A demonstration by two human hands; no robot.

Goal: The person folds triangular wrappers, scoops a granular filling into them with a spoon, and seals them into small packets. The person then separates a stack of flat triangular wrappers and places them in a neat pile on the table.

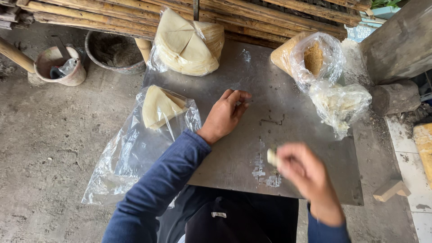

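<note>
Fingers of the right hand [302, 170] are curled together around a small pale off-white piece [272, 157], pinched at the fingertips; the hand is blurred, so the grip's detail is hard to read. That piece pokes out to the left of the fingers, above the grey metal surface [252, 90], near some whitish smears. The left hand [225, 115] rests on the surface with fingers loosely bent and together, holding nothing, its blue sleeve [157, 189] running back toward the body. Just left of it lies a clear plastic bag [130, 153] with a folded stack of pale yellow thin sheets [159, 107] inside. A fuller bag of the same sheets [189, 42] sits at the far edge, and two more clear bags [328, 76] lie to the right.
</note>
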